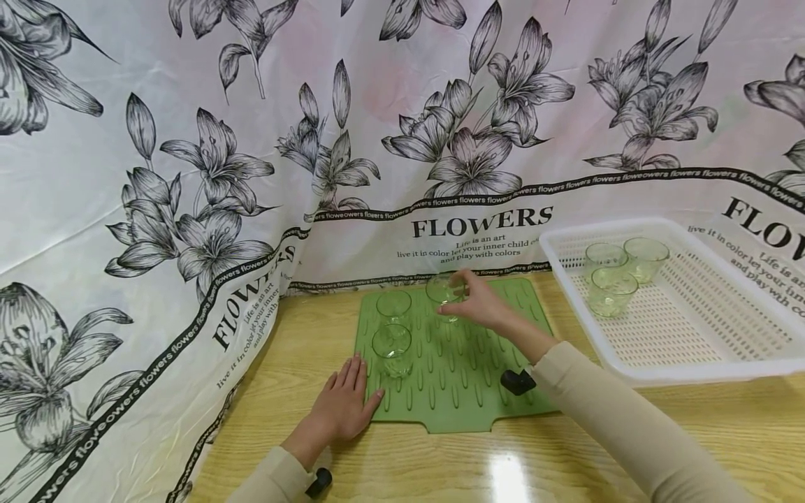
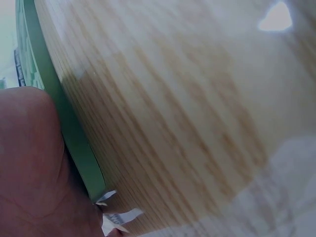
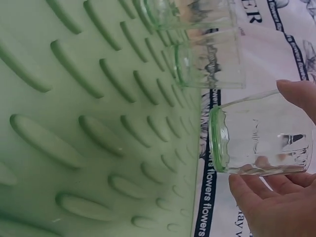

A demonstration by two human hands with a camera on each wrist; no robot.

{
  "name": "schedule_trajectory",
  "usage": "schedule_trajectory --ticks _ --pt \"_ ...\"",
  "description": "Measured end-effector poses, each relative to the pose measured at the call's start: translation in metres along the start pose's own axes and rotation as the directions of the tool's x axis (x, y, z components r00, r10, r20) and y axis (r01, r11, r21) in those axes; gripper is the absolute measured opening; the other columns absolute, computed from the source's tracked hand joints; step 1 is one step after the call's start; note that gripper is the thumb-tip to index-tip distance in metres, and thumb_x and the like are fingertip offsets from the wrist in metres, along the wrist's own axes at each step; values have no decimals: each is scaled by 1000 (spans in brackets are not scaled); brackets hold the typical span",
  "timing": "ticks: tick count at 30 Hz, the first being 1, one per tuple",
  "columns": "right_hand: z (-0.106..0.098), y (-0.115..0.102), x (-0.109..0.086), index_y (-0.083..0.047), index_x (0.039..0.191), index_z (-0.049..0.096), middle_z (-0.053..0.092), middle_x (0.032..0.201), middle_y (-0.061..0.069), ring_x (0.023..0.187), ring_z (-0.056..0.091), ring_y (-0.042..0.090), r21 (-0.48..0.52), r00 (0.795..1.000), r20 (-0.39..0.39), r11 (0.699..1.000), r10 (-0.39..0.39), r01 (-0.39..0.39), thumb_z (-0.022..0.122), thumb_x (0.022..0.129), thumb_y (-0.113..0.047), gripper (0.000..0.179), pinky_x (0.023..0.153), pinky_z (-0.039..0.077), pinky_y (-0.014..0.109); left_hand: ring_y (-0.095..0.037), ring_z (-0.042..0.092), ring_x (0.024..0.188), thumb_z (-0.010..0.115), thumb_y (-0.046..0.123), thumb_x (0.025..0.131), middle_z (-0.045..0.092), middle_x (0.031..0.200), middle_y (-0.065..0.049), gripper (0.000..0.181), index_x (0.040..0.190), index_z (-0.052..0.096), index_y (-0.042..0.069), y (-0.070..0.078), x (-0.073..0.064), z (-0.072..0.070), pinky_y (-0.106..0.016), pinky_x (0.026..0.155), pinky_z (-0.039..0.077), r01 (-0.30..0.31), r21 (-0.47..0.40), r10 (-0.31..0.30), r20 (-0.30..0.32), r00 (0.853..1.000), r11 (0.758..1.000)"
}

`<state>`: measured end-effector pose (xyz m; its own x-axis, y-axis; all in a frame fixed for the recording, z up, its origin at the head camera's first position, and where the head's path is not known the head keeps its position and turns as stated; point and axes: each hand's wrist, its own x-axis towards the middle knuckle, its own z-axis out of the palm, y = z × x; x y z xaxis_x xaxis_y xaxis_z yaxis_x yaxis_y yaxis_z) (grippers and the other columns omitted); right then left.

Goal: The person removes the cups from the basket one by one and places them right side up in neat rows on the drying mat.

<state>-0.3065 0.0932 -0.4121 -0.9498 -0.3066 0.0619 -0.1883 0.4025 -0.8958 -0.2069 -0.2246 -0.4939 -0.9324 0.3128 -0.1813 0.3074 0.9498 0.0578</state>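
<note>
One clear, green-tinted drinking glass (image 3: 269, 133) is mouth up in the right hand (image 1: 474, 302), thumb and bent fingers parted to its width and gripping its sides. Position: over the far part of the green, ridged mat (image 1: 465, 377), base apart from the surface. Two matching glasses (image 1: 393, 349) stand at the mat's left, one far, one near. Left hand (image 1: 342, 405): fingers extended, holding nothing, resting at the mat's left edge. Three similar glasses (image 1: 611, 297) cluster at far left inside the white, perforated plastic basket (image 1: 692, 375), right of the mat.
</note>
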Motion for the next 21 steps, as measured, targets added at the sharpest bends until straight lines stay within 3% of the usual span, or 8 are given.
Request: schedule_trajectory --ticks 7,21 --pt "4 5 5 4 144 41 45 148 28 134 46 45 -14 1000 -10 1000 13 -13 83 87 -24 76 105 48 54 -37 9 157 21 60 109 6 170 -19 83 163 14 -2 4 -4 -8 -57 124 17 -2 -17 2 16 1000 1000" --pt "14 19 12 3 144 42 49 145 26 130 50 42 -57 999 -27 998 31 -33 86 84 -27 80 106 46 54 -35 9 157 24 60 109 5 171 -16 81 163 15 1 -6 6 6 -56 124 19 -2 1 2 1 1000 1000"
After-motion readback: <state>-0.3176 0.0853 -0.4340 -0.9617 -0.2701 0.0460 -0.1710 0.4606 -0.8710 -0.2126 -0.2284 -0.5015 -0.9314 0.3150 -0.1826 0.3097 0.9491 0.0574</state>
